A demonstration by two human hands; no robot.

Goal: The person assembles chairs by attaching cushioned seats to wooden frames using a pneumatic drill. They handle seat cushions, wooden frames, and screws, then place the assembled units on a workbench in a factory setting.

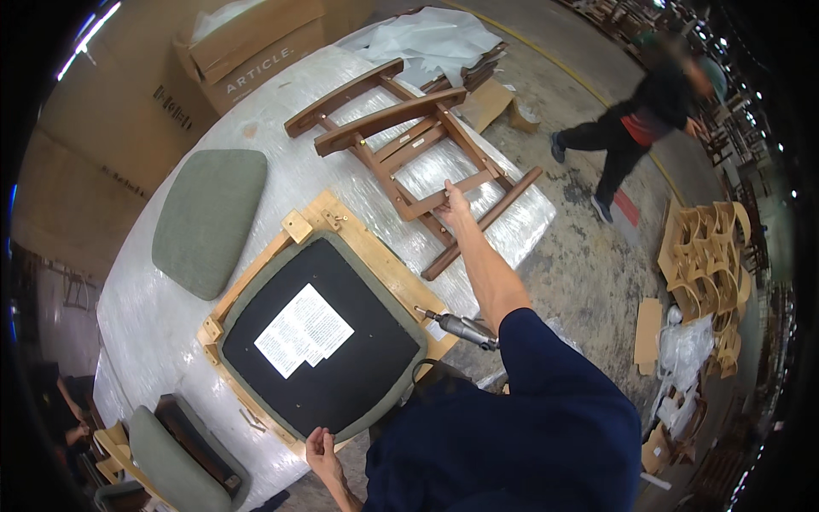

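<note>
My right hand (455, 207) reaches forward, fingers closed around a rail of a brown wooden chair frame (409, 145) lying on the plastic-wrapped table. In front of me a green upholstered chair seat (401, 367) lies bottom up, its black underside bearing white paper labels (304, 331). The seat rests on a wooden jig board (388, 264) with corner blocks. Beside the seat's near edge is my left hand (323, 454), its fingers curled and pressed together; what they hold, if anything, is too small to make out. A power screwdriver (467, 330) lies at the jig's right side.
A green chair back pad (211, 224) lies to the left on the table (136, 299). More cushions (175, 465) stand at the lower left. Large cardboard boxes (256, 55) rise behind. A person (631, 124) walks at the right, near stacked curved wooden parts (704, 256).
</note>
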